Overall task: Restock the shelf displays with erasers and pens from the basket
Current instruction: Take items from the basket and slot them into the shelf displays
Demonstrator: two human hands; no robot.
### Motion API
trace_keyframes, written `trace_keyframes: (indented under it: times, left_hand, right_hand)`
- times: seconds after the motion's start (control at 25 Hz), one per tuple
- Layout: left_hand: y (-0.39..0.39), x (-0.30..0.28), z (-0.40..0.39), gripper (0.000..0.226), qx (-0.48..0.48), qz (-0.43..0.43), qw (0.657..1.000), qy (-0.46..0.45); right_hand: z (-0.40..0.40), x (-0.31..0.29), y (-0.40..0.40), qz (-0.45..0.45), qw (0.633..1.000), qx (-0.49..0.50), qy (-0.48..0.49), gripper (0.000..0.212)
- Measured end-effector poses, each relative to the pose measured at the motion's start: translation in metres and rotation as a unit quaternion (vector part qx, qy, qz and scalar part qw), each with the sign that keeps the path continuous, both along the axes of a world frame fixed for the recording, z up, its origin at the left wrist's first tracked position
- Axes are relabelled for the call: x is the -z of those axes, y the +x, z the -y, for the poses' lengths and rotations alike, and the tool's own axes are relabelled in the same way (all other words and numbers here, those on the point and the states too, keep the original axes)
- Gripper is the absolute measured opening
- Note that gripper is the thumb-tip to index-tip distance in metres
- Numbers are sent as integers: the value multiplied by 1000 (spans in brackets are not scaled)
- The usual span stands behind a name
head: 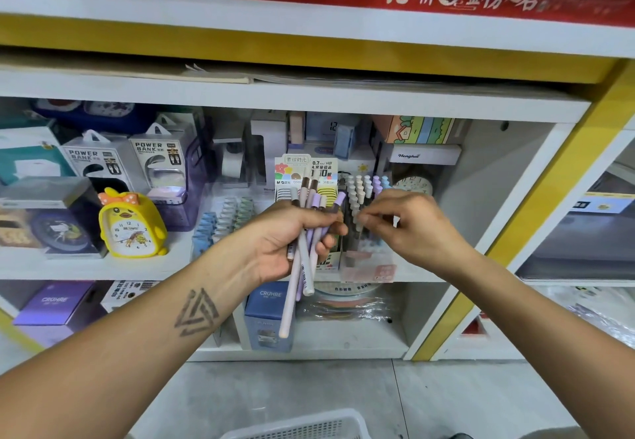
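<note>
Left hand (292, 236) has its fingers wrapped around a loose bunch of pens (304, 249), maybe half a dozen, pale lilac and off-white barrels with brown or purple caps. They fan out a bit: caps sticking up past the knuckles, long ends hanging down below the palm, one pale one reaching lowest. Triangle tattoo on that forearm, for what it's worth.

Right hand (409, 225) is just beside it, fingertips (364, 218) pinched together right at the pen display box (360, 232). Looks like it's nipping the top of one pen in the rack, but it's small and a bit blurry so I can't say for sure which one.

That display box sits on the middle shelf (86, 267), packed with rows of upright pens, white caps mostly and a few lilac and blue ones toward the right. Behind the left hand there's a lead refill display card (305, 169) marked 0.7 HB. Left of that, rows of small blue, white and green packaged items (223, 218); can't tell if they're erasers.

Further left: a yellow duck alarm clock (129, 225) and two power bank boxes (137, 160). At the bottom edge, on the floor, the rim of a white mesh basket (302, 425) pokes into view.
</note>
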State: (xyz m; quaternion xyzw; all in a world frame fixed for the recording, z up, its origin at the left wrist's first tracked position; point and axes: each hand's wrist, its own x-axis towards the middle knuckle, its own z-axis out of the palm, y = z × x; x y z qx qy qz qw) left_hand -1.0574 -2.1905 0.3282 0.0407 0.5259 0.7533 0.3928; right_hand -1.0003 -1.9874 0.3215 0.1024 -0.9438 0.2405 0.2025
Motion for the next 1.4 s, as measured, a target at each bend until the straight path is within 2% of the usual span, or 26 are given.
trace_keyframes:
  times: [0.08, 0.16, 0.28, 0.4, 0.44, 0.48, 0.56, 0.6, 0.72, 0.8, 0.88, 1.04, 1.24, 1.32, 1.4]
  left_hand:
    - [3, -2, -1, 20, 25, -8, 1000, 12]
    - [7, -2, -3, 24, 47, -13, 999, 17]
    - [9, -3, -8, 18, 61, -2, 998, 31]
    - [8, -2, -7, 24, 60, 29, 996, 57]
    - [7, -3, -6, 21, 58, 33, 996, 59]
    - [6, -4, -5, 15, 51, 31, 997, 50]
    - [4, -3, -4, 3, 27, 13, 1000, 1]
    - [3, -1, -4, 8, 18, 8, 1000, -19]
    - [4, 0, -8, 14, 13, 25, 999, -21]
    - [5, -1, -10, 8, 20, 39, 999, -17]
    - [5, -2, -12, 12, 32, 46, 998, -14]
    - [5, 0, -10, 22, 25, 50, 998, -4]
    - [6, 0, -7, 20, 45, 51, 998, 12]
    - [7, 0, -6, 14, 62, 50, 997, 23]
    - [7, 0, -5, 9, 82, 43, 995, 35]
  right_hand:
    - [4, -7, -1, 39, 987, 38, -153, 13]
    - [9, -11, -3, 111, 947, 47, -298, 15]
    - [14, -13, -6, 166, 892, 15, -421, 13]
    - [5, -20, -7, 137, 832, 12, -537, 8]
    - [-3, -24, -7, 99, 818, 28, -565, 8]
    - [-11, -28, -8, 56, 820, 53, -567, 8]
    - [-24, -31, -8, -11, 860, 106, -499, 8]
    - [-27, -30, -7, -27, 886, 117, -448, 9]
    - [-26, -18, -6, -23, 955, 109, -276, 14]
    - [-24, -8, -6, -14, 981, 94, -167, 12]
    - [-23, -1, -7, -14, 990, 81, -113, 15]
    - [-24, 6, -8, -11, 995, 73, -73, 21]
    - [-27, 8, -12, -14, 996, 58, -64, 21]
    - [-27, 8, -15, -16, 998, 66, -3, 7]
    - [-26, 7, -16, -18, 993, 73, 94, 12]
